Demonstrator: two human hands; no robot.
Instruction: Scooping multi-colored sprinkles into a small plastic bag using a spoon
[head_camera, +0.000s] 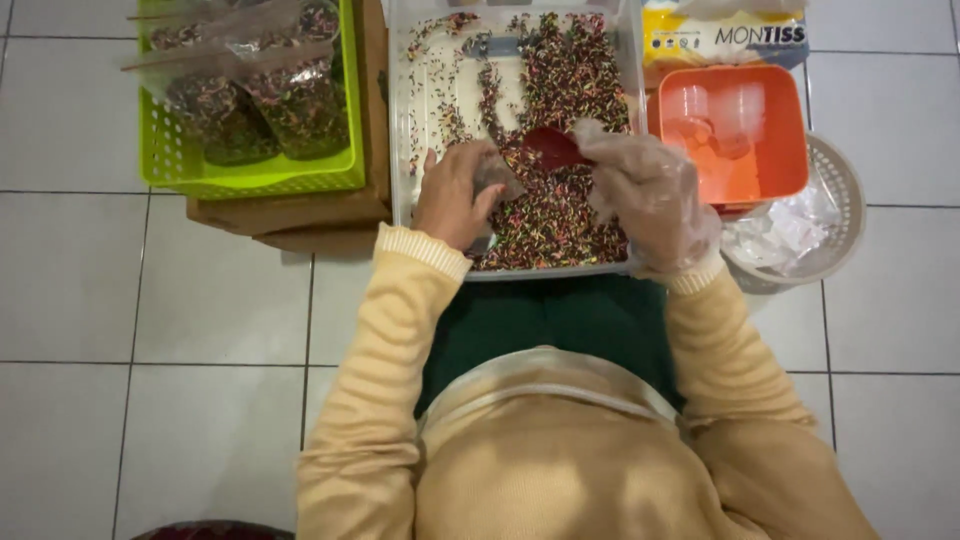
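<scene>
While the person sits over a white-tiled floor (200, 300), both hands work inside a clear plastic tray (400, 150) just ahead of the lap; the tray holds a thick bed of multicoloured sprinkles (570, 90), heaped toward its right and near sides and thin along its left wall. The right hand (650, 190), in a loose clear plastic glove, has its fingers closed on a small red scoop (552, 148); the scoop's bowl points left, toward the other hand, its long axis running roughly across the tray. The left hand (455, 195), bare, has its fingers curled around a small clear bag (497, 175) (only a crumpled edge of it shows), whose mouth seems turned toward the scoop; the scoop lies just right of the bag, almost touching it, so the left hand is nearer the bag and the right nearer the sprinkles.

Toward the far left, a lime-green basket (250, 175) rests on a brown board (290, 215) and carries filled bags of sprinkles (300, 100). On the right, an orange tub (795, 130) contains clear plastic cups, and beside it a white round basket (845, 190) has crumpled clear plastic in it; a yellow tissue pack (700, 40) lies beyond the tub.
</scene>
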